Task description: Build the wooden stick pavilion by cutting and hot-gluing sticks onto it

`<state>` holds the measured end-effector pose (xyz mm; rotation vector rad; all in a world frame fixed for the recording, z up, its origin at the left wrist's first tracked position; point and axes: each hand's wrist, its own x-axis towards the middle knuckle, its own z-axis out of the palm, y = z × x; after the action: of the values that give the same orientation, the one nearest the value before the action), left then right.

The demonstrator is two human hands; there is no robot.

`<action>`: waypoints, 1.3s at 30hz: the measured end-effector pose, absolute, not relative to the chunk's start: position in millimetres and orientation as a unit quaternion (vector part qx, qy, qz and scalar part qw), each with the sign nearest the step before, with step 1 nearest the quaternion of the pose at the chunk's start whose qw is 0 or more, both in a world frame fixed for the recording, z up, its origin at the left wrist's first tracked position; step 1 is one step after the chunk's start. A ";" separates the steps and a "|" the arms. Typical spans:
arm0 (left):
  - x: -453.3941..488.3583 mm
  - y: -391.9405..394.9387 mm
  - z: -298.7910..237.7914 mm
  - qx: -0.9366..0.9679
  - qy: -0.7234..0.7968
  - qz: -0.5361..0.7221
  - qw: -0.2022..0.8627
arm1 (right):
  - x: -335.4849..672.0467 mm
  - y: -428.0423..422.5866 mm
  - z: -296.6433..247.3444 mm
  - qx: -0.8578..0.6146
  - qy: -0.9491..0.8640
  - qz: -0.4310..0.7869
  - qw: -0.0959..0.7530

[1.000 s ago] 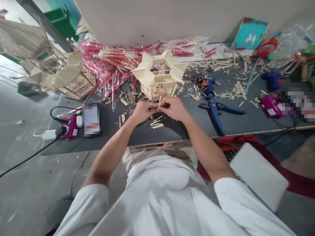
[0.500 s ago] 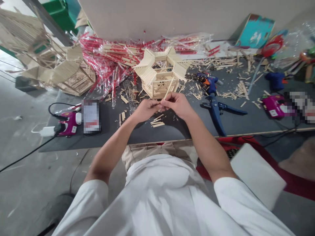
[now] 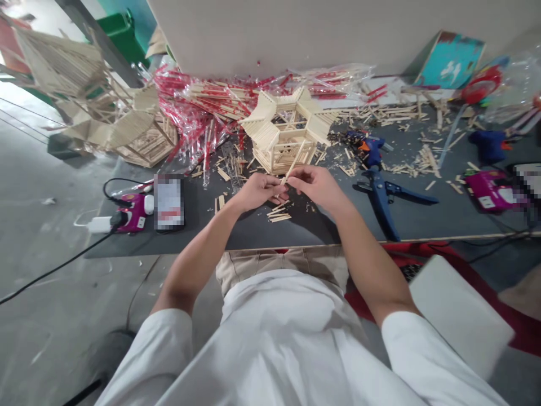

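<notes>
My left hand (image 3: 257, 192) and my right hand (image 3: 315, 183) meet over the dark table top, their fingertips pinching the lower end of a thin wooden stick (image 3: 296, 160). The stick leans up and to the right, its tip close in front of a hexagonal popsicle-stick model (image 3: 287, 155). Just below my hands lies a small bunch of loose wooden sticks (image 3: 279, 215). The fingers hide the stick's lower end.
Behind the model lie chopsticks in red-printed plastic wrappers (image 3: 203, 107). A blue glue gun (image 3: 369, 149) and blue-handled pliers (image 3: 380, 197) stand to the right among wood scraps. A censored phone (image 3: 169, 202) and a magenta device (image 3: 132, 214) lie left.
The stick has gone from short and nearly upright between my fingers to a longer, rightward lean. My hands have drawn slightly apart, and the whole view has shifted a little.
</notes>
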<state>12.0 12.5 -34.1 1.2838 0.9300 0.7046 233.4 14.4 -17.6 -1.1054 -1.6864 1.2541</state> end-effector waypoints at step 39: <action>5.5 8.1 -24.9 0.598 0.404 0.247 0.647 | 278.4 -37.3 40.8 -0.517 -0.793 0.319 -0.042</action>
<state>5.5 8.1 -24.9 1.3604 0.9182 0.5614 278.4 -37.3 40.8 -1.6678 -2.5619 1.0306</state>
